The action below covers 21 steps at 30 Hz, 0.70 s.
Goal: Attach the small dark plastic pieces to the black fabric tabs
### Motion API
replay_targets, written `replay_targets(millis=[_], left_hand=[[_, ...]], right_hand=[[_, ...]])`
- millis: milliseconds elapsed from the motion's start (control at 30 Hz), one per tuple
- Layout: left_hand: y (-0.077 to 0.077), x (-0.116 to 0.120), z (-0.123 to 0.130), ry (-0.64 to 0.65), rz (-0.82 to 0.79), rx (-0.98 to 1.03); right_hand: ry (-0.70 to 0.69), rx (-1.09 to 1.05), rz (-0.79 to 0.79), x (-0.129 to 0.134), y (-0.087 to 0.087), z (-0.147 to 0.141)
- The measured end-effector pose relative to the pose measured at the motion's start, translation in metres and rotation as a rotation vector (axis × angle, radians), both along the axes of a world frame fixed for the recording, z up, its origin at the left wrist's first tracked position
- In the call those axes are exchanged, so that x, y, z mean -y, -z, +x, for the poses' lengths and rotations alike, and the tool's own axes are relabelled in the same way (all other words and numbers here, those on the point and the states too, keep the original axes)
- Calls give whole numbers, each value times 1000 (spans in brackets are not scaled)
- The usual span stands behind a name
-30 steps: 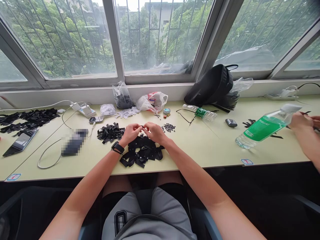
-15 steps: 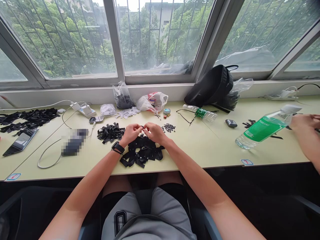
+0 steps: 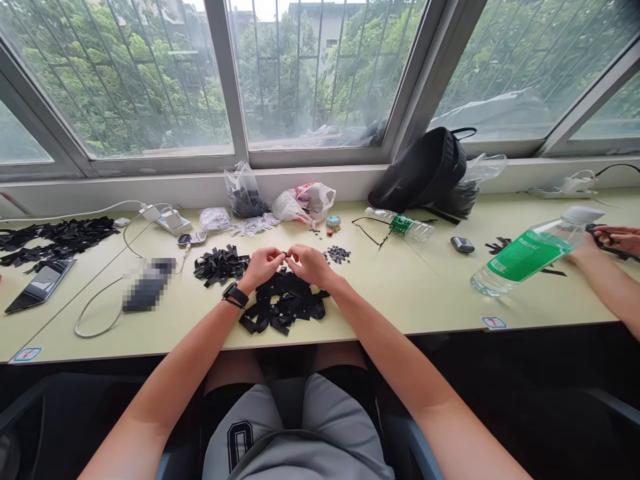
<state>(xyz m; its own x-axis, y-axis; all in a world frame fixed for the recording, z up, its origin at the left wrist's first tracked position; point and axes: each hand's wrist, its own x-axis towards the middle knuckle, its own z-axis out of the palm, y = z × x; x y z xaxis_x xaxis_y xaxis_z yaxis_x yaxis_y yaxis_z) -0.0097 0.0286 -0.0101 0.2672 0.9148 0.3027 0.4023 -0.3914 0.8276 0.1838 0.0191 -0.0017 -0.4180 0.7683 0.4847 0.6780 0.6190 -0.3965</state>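
Observation:
My left hand [image 3: 266, 264] and my right hand [image 3: 309, 265] meet fingertip to fingertip above the table. Both are closed in a pinch on a small dark piece [image 3: 286, 255], mostly hidden by the fingers; it looks like a black strap. Beneath them lies a loose pile of black fabric straps [image 3: 290, 303], some with small shiny dots. Left of my left hand is a denser heap of short black straps [image 3: 223, 265]. Small dark round pieces [image 3: 339, 255] lie scattered just beyond my right hand.
Behind my hands stand a clear bag of dark pieces [image 3: 245, 193] and a white plastic bag [image 3: 305, 203]. Eyeglasses [image 3: 375, 231] and a lying bottle [image 3: 403, 227] are to the right, then a larger water bottle [image 3: 530, 257]. A co-worker's hand [image 3: 617, 240] holds something black at far right.
My hands stay in nearly the same place, still pinching. At far right, the co-worker's hands have shifted, and a black item now shows in them.

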Motion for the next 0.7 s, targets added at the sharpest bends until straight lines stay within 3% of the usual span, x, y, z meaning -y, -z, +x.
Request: replay_targets(millis=[700], left_hand=[[-4, 3, 0, 22, 8, -45]], right_hand=[[-8, 59, -40, 4, -6, 1]])
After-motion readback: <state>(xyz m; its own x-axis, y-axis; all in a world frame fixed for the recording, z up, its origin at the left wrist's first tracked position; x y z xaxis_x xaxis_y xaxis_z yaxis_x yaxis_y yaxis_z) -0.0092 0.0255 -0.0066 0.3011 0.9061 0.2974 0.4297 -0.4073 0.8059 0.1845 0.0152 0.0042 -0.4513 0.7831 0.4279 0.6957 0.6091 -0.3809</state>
